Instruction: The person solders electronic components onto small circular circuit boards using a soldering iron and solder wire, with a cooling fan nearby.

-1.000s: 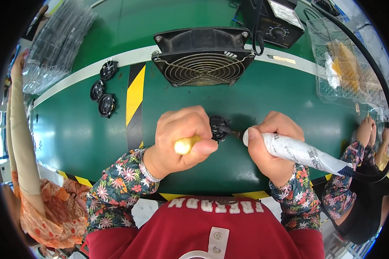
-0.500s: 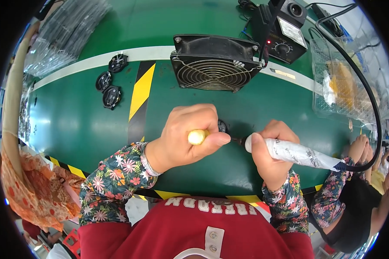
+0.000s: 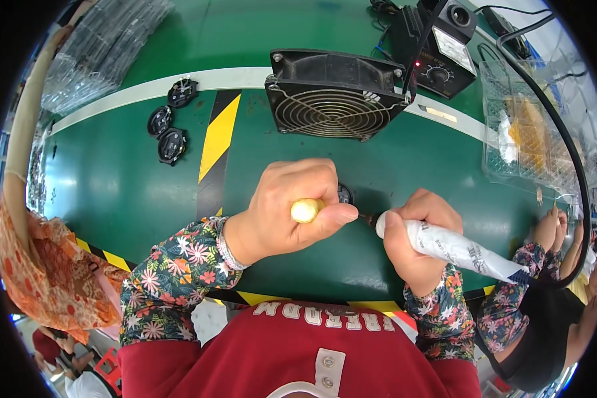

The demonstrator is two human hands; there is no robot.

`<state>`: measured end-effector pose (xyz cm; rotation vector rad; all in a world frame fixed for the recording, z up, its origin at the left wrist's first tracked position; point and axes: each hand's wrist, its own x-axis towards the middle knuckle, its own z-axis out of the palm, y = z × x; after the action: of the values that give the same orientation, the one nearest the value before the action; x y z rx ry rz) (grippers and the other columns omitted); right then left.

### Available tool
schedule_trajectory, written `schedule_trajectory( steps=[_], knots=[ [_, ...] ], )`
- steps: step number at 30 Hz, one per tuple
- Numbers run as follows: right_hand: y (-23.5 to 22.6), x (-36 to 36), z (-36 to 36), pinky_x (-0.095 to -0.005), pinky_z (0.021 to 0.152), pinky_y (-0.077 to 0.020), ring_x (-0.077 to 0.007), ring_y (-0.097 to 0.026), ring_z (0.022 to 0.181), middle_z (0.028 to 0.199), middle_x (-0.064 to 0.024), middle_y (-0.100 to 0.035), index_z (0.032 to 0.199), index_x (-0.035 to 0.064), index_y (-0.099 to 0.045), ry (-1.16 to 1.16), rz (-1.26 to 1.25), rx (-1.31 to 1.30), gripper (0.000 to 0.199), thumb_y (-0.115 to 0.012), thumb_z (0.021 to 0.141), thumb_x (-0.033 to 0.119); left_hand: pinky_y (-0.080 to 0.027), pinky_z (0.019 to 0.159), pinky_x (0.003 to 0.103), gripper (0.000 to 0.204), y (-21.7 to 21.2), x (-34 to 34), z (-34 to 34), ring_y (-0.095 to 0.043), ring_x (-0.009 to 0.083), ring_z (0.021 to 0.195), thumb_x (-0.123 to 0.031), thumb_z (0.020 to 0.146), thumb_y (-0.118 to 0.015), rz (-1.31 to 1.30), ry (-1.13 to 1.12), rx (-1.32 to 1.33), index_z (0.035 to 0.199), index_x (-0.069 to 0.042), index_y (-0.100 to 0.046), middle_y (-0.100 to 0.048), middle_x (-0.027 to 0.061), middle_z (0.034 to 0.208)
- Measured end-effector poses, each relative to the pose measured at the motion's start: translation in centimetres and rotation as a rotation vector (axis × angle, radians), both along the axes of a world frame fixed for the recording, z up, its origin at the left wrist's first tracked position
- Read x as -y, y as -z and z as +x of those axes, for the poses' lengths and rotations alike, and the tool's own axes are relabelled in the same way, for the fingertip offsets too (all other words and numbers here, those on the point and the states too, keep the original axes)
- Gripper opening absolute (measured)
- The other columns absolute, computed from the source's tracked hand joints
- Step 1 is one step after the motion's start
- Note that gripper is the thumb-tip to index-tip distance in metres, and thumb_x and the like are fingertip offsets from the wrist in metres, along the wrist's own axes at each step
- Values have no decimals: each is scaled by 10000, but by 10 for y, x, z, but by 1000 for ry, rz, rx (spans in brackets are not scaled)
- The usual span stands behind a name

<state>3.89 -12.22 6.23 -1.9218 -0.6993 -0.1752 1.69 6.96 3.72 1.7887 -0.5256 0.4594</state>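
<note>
Wears, nearest, a red top point(image 3: 265, 358) and dark floral-print sleeves point(image 3: 172, 285). Reaches in over a glossy green surface point(image 3: 338, 268). Holds in the left grip point(image 3: 268, 205), curled tight with the thumb laid along the side, a slim yellow rod-shaped handle point(image 3: 305, 210), pale rounded end up. Holds in the right grip point(image 3: 408, 257), clamped between thumb and fingers, a thick white film-wrapped handle point(image 3: 467, 254), joined at the outer end to a thick black cable point(image 3: 577, 159) curving up to the right of the grip. Points a short dark tip point(image 3: 370, 220) from the right grip toward the left thumb. Has a small round black part point(image 3: 344, 194) on the surface between the grips, just beyond the left thumb and partly hidden by the left grip; cannot tell whether touched by the tip. Has yellow-and-black striped tape point(image 3: 217, 136) left of the left grip, and farther left and beyond, three round black housings point(image 3: 172, 146) lying close together. Faces, beyond both grips, a square black fan point(image 3: 335, 106) with a wire grille. Has, far beyond the right grip, clear plastic trays point(image 3: 504, 171) and a black box with a dial point(image 3: 438, 60).
</note>
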Motion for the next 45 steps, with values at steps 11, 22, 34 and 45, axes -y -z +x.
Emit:
schedule_trajectory(
  steps=[11, 22, 34, 45],
  knots=[
    [0, -1, -2, -294, 407, -368, -202, -483, 432, 544, -53, -515, 610, 60, -482, -14, -36, 74, 191, -669, 631, 25, -392, 458, 267, 324, -4, -5, -1, -507, 186, 507, -282, 848, -538, 66, 36, -47, 640, -42, -476, -535, 77, 611],
    [-1, -2, -2, -294, 405, -363, -201, -474, 426, 536, -56, -510, 615, 57, -488, -29, -59, 90, 179, -662, 631, 20, -391, 462, 266, 340, -2, -4, -1, -500, 182, 506, -288, 847, -548, 57, 21, -44, 628, -39, -475, -531, 74, 609],
    [5, -1, -1, -272, 474, -391, -160, -479, 487, 590, -84, -532, 681, 33, -479, -59, -25, 85, 136, -612, 707, 33, -391, 468, 253, 332, 1, -4, 0, -490, 159, 511, -277, 855, -538, 10, 29, -73, 638, -34, -478, -532, 75, 617],
    [7, -2, 0, -294, 417, -391, -198, -501, 444, 578, -63, -558, 661, 55, -488, -45, -2, 99, 176, -660, 659, 14, -392, 470, 253, 326, 1, -4, 0, -493, 163, 512, -270, 850, -542, 18, 31, -45, 639, -29, -484, -535, 79, 616]
  ],
)
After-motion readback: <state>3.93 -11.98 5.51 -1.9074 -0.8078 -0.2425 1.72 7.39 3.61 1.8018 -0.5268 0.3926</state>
